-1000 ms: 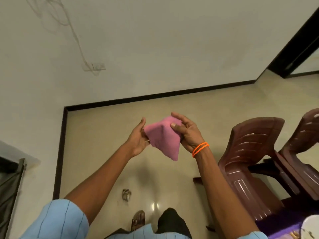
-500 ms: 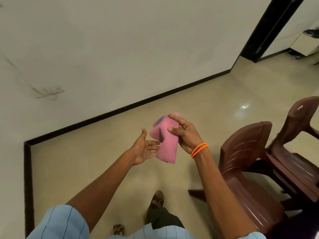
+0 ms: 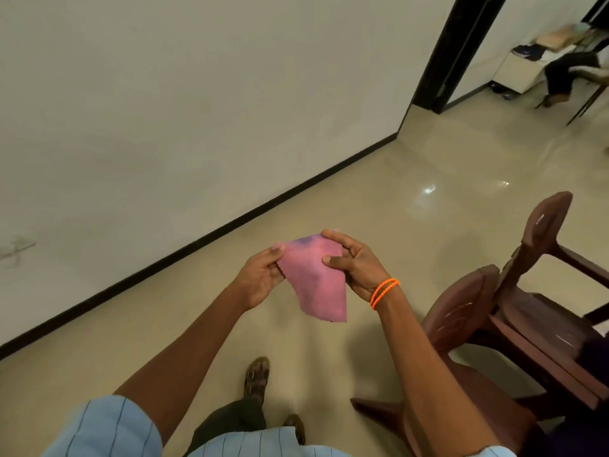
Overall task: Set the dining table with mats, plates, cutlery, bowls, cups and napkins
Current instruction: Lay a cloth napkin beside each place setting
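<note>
Pink napkin (image 3: 316, 282) is up in the air in front of the person, chest height, well clear of the floor (image 3: 362, 192) and nowhere near a table, which isn't in view at all. Left hand (image 3: 260, 278) pinches the napkin's left edge, thumb on top, fingers curled under; right hand (image 3: 356, 268) clamps the top right corner between thumb and forefinger, other fingers curled behind the cloth. Both hands are closed on it, spread to opposite sides so the cloth hangs as a taut sheet with one corner drooping down between the wrists. That grip reads like squaring it up for a fold, not carrying it: two edge pinches give control of the crease line, and holding it off any surface lets gravity pull the loose corner straight. Fabric looks soft and limp, so it'll sag the moment one pinch lets go. There's a bluish patch near the top edge, could be a shadow or a stain, too blurred to call. Stacked maroon chairs (image 3: 514, 324) sit just to the person's right, orange bracelet (image 3: 384, 293) on the right wrist. Judging by this, the napkin step is mid-prep, placement not yet done
</note>
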